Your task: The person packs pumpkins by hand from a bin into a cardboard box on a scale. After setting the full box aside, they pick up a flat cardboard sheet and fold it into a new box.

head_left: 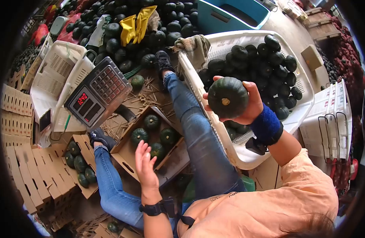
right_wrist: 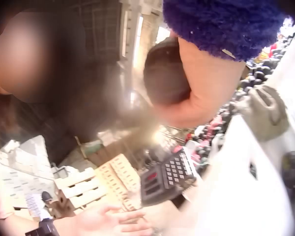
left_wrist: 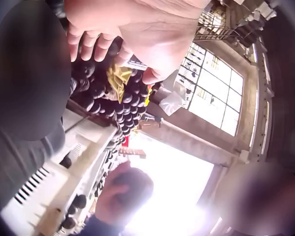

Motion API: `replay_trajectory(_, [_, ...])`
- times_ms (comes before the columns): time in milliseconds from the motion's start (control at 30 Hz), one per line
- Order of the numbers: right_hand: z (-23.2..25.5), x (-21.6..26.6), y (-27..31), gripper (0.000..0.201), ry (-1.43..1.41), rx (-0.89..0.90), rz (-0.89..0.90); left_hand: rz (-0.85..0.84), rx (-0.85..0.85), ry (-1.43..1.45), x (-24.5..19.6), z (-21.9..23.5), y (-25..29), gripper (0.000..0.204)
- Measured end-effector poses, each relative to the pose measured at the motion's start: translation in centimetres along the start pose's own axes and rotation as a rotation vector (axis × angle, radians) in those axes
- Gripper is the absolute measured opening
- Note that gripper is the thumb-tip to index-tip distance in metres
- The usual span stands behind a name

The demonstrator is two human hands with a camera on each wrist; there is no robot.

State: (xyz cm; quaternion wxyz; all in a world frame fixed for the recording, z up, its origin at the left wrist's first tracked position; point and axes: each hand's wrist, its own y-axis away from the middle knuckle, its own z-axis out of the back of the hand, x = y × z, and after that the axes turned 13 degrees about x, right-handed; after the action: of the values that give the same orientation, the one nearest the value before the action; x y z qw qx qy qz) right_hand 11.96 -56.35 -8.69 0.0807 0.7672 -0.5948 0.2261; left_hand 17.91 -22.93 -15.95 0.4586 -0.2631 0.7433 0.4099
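My right hand (head_left: 252, 105) holds a dark green kabocha squash (head_left: 227, 95) above the near side of a big white plastic crate (head_left: 226, 148) full of such squashes. In the right wrist view the held squash (right_wrist: 162, 73) is blurred against the fingers. My left hand (head_left: 146, 168) is raised, palm turned inward and fingers loosely extended, with nothing in it. From the head view it overlaps the near edge of a cardboard box (head_left: 125, 162), where several squashes (head_left: 152, 121) lie. The left wrist view shows the left hand (left_wrist: 132, 29) with its fingers spread.
A digital scale (head_left: 99, 93) with a lit red display stands beyond the box. Left of it are white crates (head_left: 57, 65) and stacked flat cartons (head_left: 27, 170). A squash heap, yellow gloves (head_left: 143, 25) and a blue tub (head_left: 230, 20) lie at the back. A cloth (head_left: 196, 49) hangs over the crate's corner.
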Motion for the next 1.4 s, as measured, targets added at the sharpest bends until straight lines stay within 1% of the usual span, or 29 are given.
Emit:
replay_trajectory(67, [-4.6,-3.6,-2.1,0.083,0.51,-0.134,-0.056,-0.189,0.328,0.362,-2.0,-3.9,1.1,0.068])
replay_trajectory(100, [-5.9,-5.4,-2.6,0.085,0.67,-0.042,-0.073,-0.24,0.357,0.481,-3.4,-6.2,1.8,0.07])
replay_trajectory(133, [-7.0,-5.8,-2.7,0.083,0.923,0.006,-0.199,-0.297,0.385,0.595,-4.3,-7.3,2.3,0.071])
replay_trajectory(200, [-8.5,-6.7,-3.9,0.064,1.015,-0.065,-0.078,-0.279,0.416,0.694,-2.8,-5.0,2.4,0.072])
replay_trajectory(233, [-8.5,-7.0,-4.3,0.059,0.898,-0.136,0.042,-0.267,0.414,0.914,-2.3,-3.9,2.2,0.069])
replay_trajectory(267, [-8.0,-7.4,-4.8,0.052,0.769,-0.227,0.163,-0.271,0.36,0.948,-1.6,-2.7,2.2,0.067])
replay_trajectory(333, [-6.5,-7.0,-4.5,0.043,0.855,-0.36,0.104,-0.265,0.27,1.024,-0.2,-0.5,2.1,0.064])
replay_trajectory(367, [-6.0,-6.7,-4.3,0.039,0.78,-0.344,0.089,-0.246,0.232,1.058,0.3,0.4,1.9,0.059])
replay_trajectory(433, [-5.6,-6.5,-4.3,0.032,0.667,-0.348,0.091,-0.217,0.085,0.935,2.0,3.0,1.0,0.057])
replay_trajectory(467, [-5.5,-6.5,-4.3,0.032,0.683,-0.352,0.08,-0.201,0.016,0.874,3.1,4.2,0.3,0.056])
replay_trajectory(500, [-5.4,-6.6,-4.3,0.031,0.701,-0.356,0.073,-0.172,-0.208,0.629,4.1,5.3,-0.7,0.053])
replay_trajectory(533, [-5.3,-6.6,-4.3,0.031,0.722,-0.363,0.069,-0.214,-0.344,0.262,4.7,6.2,-1.7,0.05])
replay_trajectory(600, [-5.7,-7.1,-4.2,0.03,0.768,-0.355,0.069,-0.093,-0.548,-0.234,7.6,9.0,-4.1,0.047])
replay_trajectory(667, [-5.9,-7.3,-4.4,0.03,0.856,-0.329,0.061,0.137,-0.661,0.332,8.1,10.3,-5.6,0.047])
replay_trajectory(700, [-6.2,-7.4,-4.5,0.029,0.881,-0.332,0.05,0.182,-0.539,0.563,9.2,11.9,-5.9,0.051])
replay_trajectory(800, [-5.9,-7.4,-4.5,0.028,0.865,-0.318,-0.01,0.114,-0.38,0.688,10.2,14.0,-6.8,0.055])
replay_trajectory(833, [-5.7,-7.3,-4.5,0.028,0.866,-0.323,-0.022,0.104,-0.398,0.522,10.4,14.3,-6.9,0.054])
replay_trajectory(867, [-5.6,-7.4,-4.6,0.028,0.868,-0.327,-0.032,0.135,-0.355,0.365,10.5,14.7,-7.1,0.056])
replay_trajectory(933, [-5.5,-7.6,-4.6,0.028,0.868,-0.328,-0.055,0.224,-0.354,0.488,11.4,16.5,-7.6,0.054])
replay_trajectory(1033, [-5.6,-7.9,-4.7,0.027,0.88,-0.311,-0.11,0.219,-0.519,0.376,13.0,16.7,-7.1,0.061])
replay_trajectory(1100, [-5.4,-8.0,-4.7,0.027,0.905,-0.296,-0.149,0.27,-0.634,0.451,12.6,16.0,-7.2,0.063])
replay_trajectory(1133, [-5.2,-8.3,-4.6,0.027,0.839,-0.302,-0.147,0.302,-0.689,0.485,12.2,15.4,-6.8,0.065])
replay_trajectory(1167, [-4.9,-8.4,-4.7,0.026,0.776,-0.302,-0.143,0.298,-0.638,0.492,11.8,14.9,-5.7,0.069])
replay_trajectory(1200, [-4.6,-8.5,-4.8,0.026,0.715,-0.296,-0.139,0.276,-0.668,0.501,10.3,13.5,-4.5,0.066])
replay_trajectory(1233, [-4.3,-8.7,-4.8,0.027,0.673,-0.314,-0.131,0.231,-0.668,0.442,9.2,12.2,-2.8,0.064])
replay_trajectory(1300, [-5.9,-9.5,-5.2,0.029,0.579,-0.352,-0.082,0.17,-0.693,0.34,7.3,9.9,0.7,0.059])
replay_trajectory(1333, [-6.7,-10.1,-5.6,0.03,0.531,-0.37,-0.057,0.136,-0.72,0.337,7.2,9.6,2.1,0.057])
replay_trajectory(1367, [-7.1,-10.8,-6.0,0.038,0.496,-0.37,-0.07,0.155,-0.75,0.339,7.0,9.6,3.1,0.058])
replay_trajectory(1400, [-7.6,-11.8,-6.9,0.042,0.452,-0.358,-0.08,0.133,-0.783,0.326,7.3,10.0,3.1,0.058])
